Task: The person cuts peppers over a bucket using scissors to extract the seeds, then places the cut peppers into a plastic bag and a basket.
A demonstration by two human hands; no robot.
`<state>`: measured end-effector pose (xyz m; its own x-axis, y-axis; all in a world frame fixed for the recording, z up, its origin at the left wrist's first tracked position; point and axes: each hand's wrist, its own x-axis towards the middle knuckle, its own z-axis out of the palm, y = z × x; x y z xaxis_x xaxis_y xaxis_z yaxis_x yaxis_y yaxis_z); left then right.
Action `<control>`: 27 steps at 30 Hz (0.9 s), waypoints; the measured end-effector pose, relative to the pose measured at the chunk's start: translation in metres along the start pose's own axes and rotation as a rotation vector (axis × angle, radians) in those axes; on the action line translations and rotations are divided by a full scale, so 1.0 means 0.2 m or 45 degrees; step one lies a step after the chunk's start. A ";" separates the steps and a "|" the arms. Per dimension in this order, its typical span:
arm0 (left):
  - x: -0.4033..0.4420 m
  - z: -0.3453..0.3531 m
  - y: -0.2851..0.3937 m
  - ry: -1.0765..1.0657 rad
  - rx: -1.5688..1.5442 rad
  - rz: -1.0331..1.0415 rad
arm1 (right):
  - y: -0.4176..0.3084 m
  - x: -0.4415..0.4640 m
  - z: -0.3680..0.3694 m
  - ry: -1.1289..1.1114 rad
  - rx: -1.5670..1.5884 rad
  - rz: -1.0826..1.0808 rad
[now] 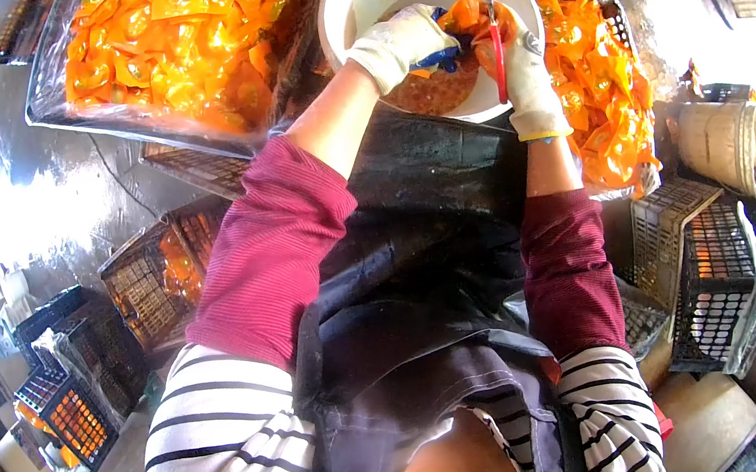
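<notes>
Both my hands wear whitish gloves and work over a large white bucket (342, 9) holding reddish-brown pulp (435, 94). My left hand (403, 45), its fingertips blue, is curled at the edge of an orange piece (466, 18); its grip is partly hidden. Closed around the other side of the same orange piece is my right hand (520, 58). A knife (494, 33) with a red handle and a narrow blade stands upright in the view at my right hand, the blade pointing away over the bucket rim.
A plastic-lined crate of orange pieces (165, 53) lies left of the bucket, another heap of orange pieces (597, 96) right of it. Black crates (711, 274) stand low on both sides, one with orange contents (78, 422). A cream bucket (721, 141) is at far right.
</notes>
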<state>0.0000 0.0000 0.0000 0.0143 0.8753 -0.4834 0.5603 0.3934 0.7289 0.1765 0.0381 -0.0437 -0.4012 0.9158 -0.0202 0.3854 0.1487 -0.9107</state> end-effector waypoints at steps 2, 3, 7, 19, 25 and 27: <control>0.03 0.05 -0.04 0.070 -0.036 0.092 | -0.10 -0.03 -0.01 0.001 -0.320 -0.071; 0.07 0.09 -0.07 0.175 0.025 0.176 | -0.09 -0.03 0.00 0.055 -0.310 -0.086; 0.07 0.12 -0.07 0.394 0.186 0.244 | 0.00 -0.01 0.06 0.163 -0.117 -0.107; 0.04 0.06 -0.10 0.228 0.535 0.143 | -0.09 -0.02 0.06 0.276 -0.147 -0.350; 0.00 -0.03 -0.10 0.184 0.412 0.106 | 0.00 0.02 0.04 0.333 0.219 -0.205; 0.00 -0.06 -0.11 0.201 0.368 0.163 | 0.01 0.02 0.04 0.311 0.337 -0.149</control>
<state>-0.0213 -0.0052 -0.0101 -0.0158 0.9540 -0.2994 0.7737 0.2013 0.6007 0.1690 0.0396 -0.0487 -0.2072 0.9650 0.1605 0.1080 0.1856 -0.9767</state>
